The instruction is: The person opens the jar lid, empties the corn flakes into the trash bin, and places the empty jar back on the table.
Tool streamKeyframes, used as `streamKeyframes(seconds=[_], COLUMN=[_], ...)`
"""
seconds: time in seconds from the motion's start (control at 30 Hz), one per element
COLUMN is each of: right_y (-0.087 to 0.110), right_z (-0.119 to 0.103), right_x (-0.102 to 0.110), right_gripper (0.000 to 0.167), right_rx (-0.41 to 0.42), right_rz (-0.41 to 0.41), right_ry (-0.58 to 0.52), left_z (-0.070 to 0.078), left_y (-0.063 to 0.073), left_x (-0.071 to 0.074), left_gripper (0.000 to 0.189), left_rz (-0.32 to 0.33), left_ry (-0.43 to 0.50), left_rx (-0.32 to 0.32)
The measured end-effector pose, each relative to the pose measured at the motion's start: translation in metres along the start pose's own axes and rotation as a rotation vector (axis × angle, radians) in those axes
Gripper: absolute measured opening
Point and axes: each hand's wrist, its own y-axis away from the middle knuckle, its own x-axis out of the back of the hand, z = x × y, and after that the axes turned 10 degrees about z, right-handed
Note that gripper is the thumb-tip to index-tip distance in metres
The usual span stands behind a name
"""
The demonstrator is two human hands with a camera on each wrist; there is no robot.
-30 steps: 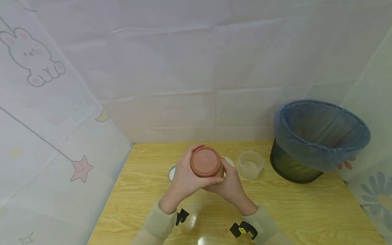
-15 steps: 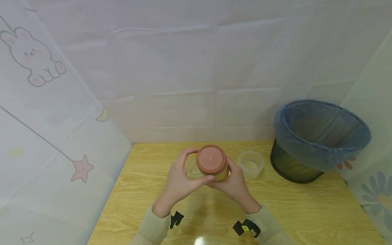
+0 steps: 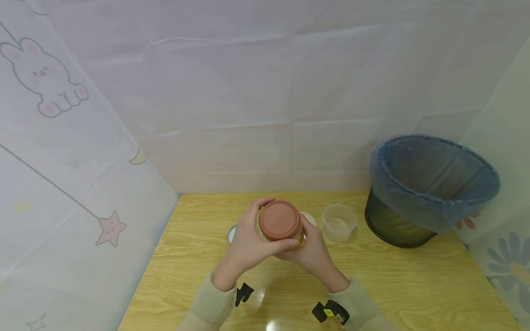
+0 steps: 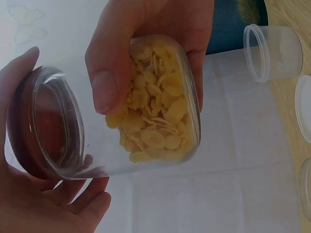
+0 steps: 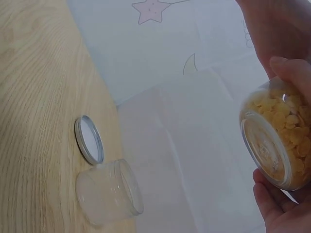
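A clear jar (image 4: pixel 160 104) of yellow cornflakes, topped by a reddish-brown lid (image 3: pixel 280 220), is held up above the table between both hands. My left hand (image 3: pixel 249 239) grips the jar around its lid end, thumb on the near side and fingers on the far side. Lower on the glass, my right hand (image 3: pixel 311 250) holds the jar's body, its thumb (image 4: pixel 106 90) lying across the flakes. The jar's round base (image 5: pixel 265 145) shows in the right wrist view. No gap between lid and glass can be made out.
Behind the hands are a clear jar (image 5: pixel 107 191) and a silver-rimmed lid (image 5: pixel 89 140). A white lid (image 3: pixel 309 219) and a translucent tub (image 3: pixel 339 223) stand right of the hands. A mesh bin (image 3: pixel 399 225) with a blue bag is farther right, near the wall.
The lidded jar swung right half a second ago and is back left now. The left hand, looser around it then, closes about the lid end again. The things on the table stay put.
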Motion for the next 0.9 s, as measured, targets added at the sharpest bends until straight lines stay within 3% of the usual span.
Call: streamKeyframes(seconds=[0.4,0.63,0.9], right_y=[-0.001,-0.003,-0.004], right_z=[0.002,0.007,0.009], right_x=[0.000,0.007,0.010], right_gripper=[0.083,0.086,0.087], right_rx=[0.029,0.036,0.015], right_rz=[0.042,0.055,0.076], right_ry=[0.051,0.054,0.052], left_z=[0.000,-0.003,-0.009], left_y=[0.000,0.007,0.011], left_x=[-0.001,0.009,0.012], left_gripper=[0.096,0.089,0.077], left_rz=[-0.004,0.014,0.019], left_ry=[-0.025,-0.079,-0.048], left_rx=[-0.037,-0.045,-0.063])
